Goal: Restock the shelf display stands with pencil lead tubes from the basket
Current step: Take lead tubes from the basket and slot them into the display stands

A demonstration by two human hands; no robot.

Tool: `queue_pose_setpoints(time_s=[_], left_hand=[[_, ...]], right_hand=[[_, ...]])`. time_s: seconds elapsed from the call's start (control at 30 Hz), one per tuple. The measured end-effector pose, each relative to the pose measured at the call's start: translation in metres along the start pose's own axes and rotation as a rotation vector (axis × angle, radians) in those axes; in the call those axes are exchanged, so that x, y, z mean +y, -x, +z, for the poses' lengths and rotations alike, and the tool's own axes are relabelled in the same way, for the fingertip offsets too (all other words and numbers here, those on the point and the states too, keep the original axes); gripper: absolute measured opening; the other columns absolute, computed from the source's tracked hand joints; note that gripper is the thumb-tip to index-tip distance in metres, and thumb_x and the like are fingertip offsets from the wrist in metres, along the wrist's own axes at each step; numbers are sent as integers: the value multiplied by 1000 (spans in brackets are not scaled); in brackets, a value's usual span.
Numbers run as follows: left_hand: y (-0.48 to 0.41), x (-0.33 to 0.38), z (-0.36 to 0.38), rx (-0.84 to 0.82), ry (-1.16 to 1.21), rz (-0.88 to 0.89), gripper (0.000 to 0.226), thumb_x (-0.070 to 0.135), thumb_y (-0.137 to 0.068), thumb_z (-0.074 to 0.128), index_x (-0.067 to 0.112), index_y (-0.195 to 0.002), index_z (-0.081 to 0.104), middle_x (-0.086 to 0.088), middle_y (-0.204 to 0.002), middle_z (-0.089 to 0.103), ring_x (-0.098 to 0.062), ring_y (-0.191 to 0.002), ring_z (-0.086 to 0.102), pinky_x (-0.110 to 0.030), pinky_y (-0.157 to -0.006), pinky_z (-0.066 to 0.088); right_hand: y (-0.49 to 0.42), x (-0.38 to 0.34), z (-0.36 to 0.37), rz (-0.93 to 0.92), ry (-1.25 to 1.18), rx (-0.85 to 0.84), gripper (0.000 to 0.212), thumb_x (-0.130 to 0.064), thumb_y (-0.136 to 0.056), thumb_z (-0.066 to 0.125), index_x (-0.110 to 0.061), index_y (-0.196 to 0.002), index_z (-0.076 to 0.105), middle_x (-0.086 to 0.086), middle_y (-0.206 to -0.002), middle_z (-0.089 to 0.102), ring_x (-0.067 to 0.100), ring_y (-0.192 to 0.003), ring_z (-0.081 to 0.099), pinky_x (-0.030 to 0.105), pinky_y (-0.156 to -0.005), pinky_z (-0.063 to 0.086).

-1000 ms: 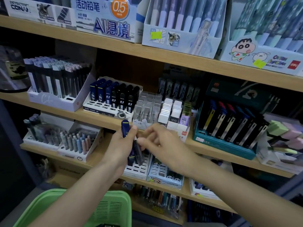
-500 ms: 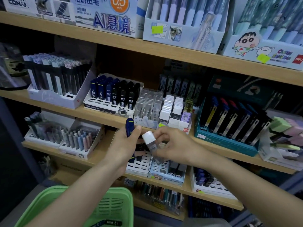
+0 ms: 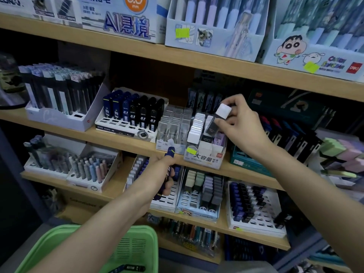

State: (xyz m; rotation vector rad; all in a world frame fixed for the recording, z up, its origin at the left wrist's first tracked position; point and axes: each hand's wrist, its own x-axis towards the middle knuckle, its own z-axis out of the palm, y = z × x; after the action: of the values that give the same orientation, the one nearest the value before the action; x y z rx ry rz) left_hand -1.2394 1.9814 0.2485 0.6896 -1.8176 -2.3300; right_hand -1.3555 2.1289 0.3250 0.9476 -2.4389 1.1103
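Observation:
My right hand [image 3: 239, 123] pinches a white-capped lead tube [image 3: 220, 116], tilted, just above the white display stand [image 3: 204, 160] of white-capped tubes on the middle shelf. My left hand [image 3: 163, 174] grips a dark blue lead tube [image 3: 169, 154], its cap sticking up, in front of the lower shelf's slotted stand [image 3: 167, 201]. A green basket [image 3: 65, 241] sits at the bottom left under my left forearm, with a dark tube [image 3: 130, 268] lying in it.
A stand of blue and black 0.3 tubes [image 3: 134, 113] and clear tubes [image 3: 173, 125] stand left of the white stand. A teal stand [image 3: 242, 160] sits to its right. Pencil boxes fill the top shelf [image 3: 137, 50]. More slotted stands [image 3: 254, 209] line the lower shelf.
My right hand took a white-capped tube from beside my left hand and raised it up and right to the middle-shelf stand. My left hand lowered slightly, keeping the blue tube.

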Motion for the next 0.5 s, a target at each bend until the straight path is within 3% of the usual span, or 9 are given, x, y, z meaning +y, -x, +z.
queue_pose_setpoints(time_s=[0.1, 0.17, 0.33, 0.5], left_hand=[[4, 0, 1, -10, -25, 20, 12, 18, -99, 43, 12, -90, 38, -6, -70, 40, -12, -36, 32, -19, -33, 24], [9, 1, 1, -23, -65, 31, 12, 20, -99, 43, 13, -92, 38, -6, -68, 39, -10, -35, 33, -19, -33, 26], [8, 1, 0, -26, -57, 44, 12, 18, -100, 43, 14, -89, 40, -7, -74, 43, -13, -42, 35, -22, -35, 30], [11, 1, 1, -47, -94, 49, 15, 20, -100, 43, 11, -89, 42, -7, -65, 44, -11, -34, 39, -18, -34, 33]], right_hand=[[-5, 5, 6, -27, 67, -39, 30, -15, -86, 68, -18, -99, 42, 2, -89, 64, 17, -80, 64, 40, -75, 55], [-7, 6, 8, -54, 138, -100, 29, -17, -84, 70, -18, -97, 44, 2, -87, 66, 18, -78, 64, 45, -73, 54], [-8, 6, 6, -147, 275, -98, 28, -17, -80, 74, -16, -97, 51, 1, -86, 63, 18, -77, 60, 45, -71, 53], [-7, 5, 12, -194, 415, -165, 23, -17, -80, 74, -14, -92, 54, -2, -92, 53, 19, -81, 56, 37, -73, 50]])
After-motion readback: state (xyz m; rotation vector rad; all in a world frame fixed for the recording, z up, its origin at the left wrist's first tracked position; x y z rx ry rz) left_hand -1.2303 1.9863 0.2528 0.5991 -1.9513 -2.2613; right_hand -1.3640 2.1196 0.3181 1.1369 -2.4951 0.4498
